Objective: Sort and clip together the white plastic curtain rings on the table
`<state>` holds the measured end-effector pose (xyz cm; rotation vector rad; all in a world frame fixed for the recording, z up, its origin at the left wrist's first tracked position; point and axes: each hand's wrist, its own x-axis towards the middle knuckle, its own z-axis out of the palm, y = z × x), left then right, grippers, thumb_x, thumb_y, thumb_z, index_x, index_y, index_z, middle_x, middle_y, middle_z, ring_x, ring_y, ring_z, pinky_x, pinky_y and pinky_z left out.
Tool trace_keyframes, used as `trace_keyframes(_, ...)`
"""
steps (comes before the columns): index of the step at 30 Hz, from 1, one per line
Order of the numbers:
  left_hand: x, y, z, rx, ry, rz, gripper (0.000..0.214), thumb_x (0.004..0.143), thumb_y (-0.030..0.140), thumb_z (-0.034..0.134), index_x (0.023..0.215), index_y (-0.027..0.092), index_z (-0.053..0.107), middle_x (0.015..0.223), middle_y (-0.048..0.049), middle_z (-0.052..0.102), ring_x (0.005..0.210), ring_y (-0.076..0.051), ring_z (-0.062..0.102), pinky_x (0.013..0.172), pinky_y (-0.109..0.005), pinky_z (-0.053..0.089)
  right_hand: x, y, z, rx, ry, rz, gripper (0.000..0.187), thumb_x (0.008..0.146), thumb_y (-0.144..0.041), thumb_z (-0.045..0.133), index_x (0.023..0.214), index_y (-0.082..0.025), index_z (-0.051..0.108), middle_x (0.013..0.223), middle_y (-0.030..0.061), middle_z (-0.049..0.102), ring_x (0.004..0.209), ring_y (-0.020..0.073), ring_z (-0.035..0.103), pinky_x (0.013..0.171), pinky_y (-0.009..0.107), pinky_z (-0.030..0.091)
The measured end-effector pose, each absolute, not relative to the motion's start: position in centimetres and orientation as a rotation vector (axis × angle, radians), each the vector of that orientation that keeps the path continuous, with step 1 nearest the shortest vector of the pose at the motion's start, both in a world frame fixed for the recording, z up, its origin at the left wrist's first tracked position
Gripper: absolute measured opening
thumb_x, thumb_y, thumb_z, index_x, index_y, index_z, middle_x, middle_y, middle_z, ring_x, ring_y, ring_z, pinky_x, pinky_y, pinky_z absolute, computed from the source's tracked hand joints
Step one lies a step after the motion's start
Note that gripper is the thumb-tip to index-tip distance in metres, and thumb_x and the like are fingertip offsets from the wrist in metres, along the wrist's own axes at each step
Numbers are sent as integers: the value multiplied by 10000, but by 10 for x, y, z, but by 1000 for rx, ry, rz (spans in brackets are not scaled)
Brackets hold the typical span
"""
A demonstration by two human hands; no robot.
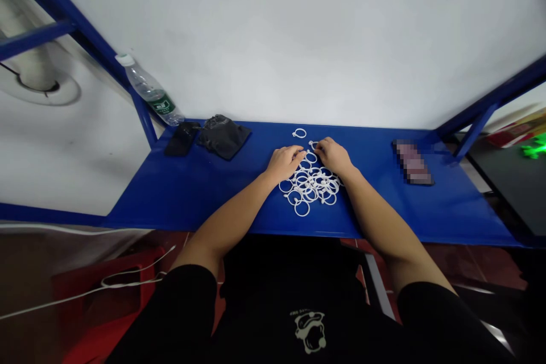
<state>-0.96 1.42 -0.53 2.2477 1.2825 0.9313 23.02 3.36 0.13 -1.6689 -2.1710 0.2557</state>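
White plastic curtain rings (302, 209), each with a small eyelet, lie in a loose heap on the blue tabletop (205, 187). My left hand (285, 163) rests at the heap's upper left edge, fingers stretched forward and thumb a little apart, close to several rings. At the upper right of the heap, my right hand (334, 155) has its fingers bent together on the edge of one curtain ring (313, 145), part of which they hide. A single curtain ring (301, 133) lies farther back, apart from the heap.
On the left stand a clear plastic bottle (149, 90), a black flat item (181, 139) and a dark drawstring pouch (224, 136). A phone (413, 163) lies at the right. Blue frame bars (475, 131) flank the table; a white wall (298, 57) stands behind. Below left is a red stool (106, 301).
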Motion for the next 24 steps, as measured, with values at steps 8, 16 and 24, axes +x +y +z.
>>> trace_keyframes(8,-11,17,-6,2165,1318,1080,346,1158,335,587,1423,196,760,1354,-124,819,1278,-290,779,1132,-458,607,214,15,11,-1086,-2151,569,192,1064,-402,585,974,-246,653,949,64,717,865,238,648,844,385,533)
trace_keyframes(16,-9,12,-1,2245,1199,1115,224,1102,257,712,1282,291,841,1214,-69,861,1121,-242,813,1047,-459,642,210,8,12,-1131,-2038,611,309,1060,-537,626,1111,-243,706,950,61,782,780,223,670,757,365,536)
trace_keyframes(24,-10,10,3,2284,1204,1105,183,1078,224,739,1203,280,861,1133,-66,870,1057,-242,821,1006,-448,623,208,4,13,-1187,-2021,554,329,1066,-530,604,1123,-236,740,892,62,791,759,233,685,716,354,512)
